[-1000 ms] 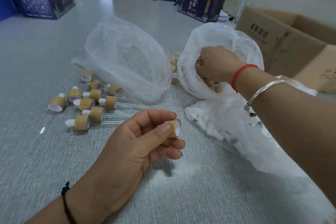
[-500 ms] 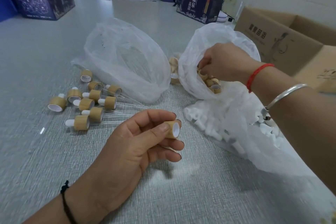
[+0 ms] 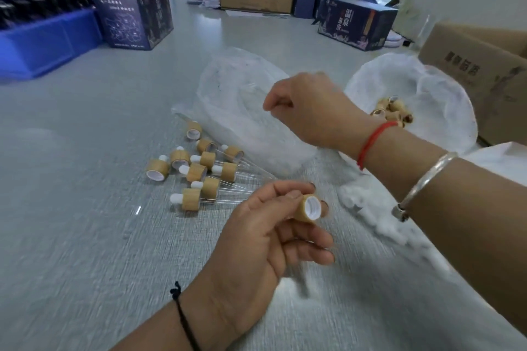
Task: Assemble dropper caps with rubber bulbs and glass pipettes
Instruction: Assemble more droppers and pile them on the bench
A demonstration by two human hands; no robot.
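Left hand low and near, thumb and forefinger pinching a bamboo-look dropper cap by its side wall, white threaded mouth turned up and to the right: presumably so held to leave the opening free for whatever part goes in next. Cap out at the fingertips, clear of the palm, lower fingers curled loosely beneath without touching it. Right hand raised over the table between the two plastic bags, fingers curled in with thumb against forefinger; seen from the back, so impossible to say whether anything lies pinched inside. Well apart from the cap, above and beyond it. Right-hand bag gaping open with loose caps heaped in its mouth, evidently the stock of unfinished ones. Spilling from a bag near the right forearm, white rubber bulbs, just right of the held cap and in easy reach. Left-hand bag crumpled and translucent, contents unclear. Finished droppers clustered to the left on the grey table, bulbs on and thin glass pipettes pointing right, set aside out of the working space.
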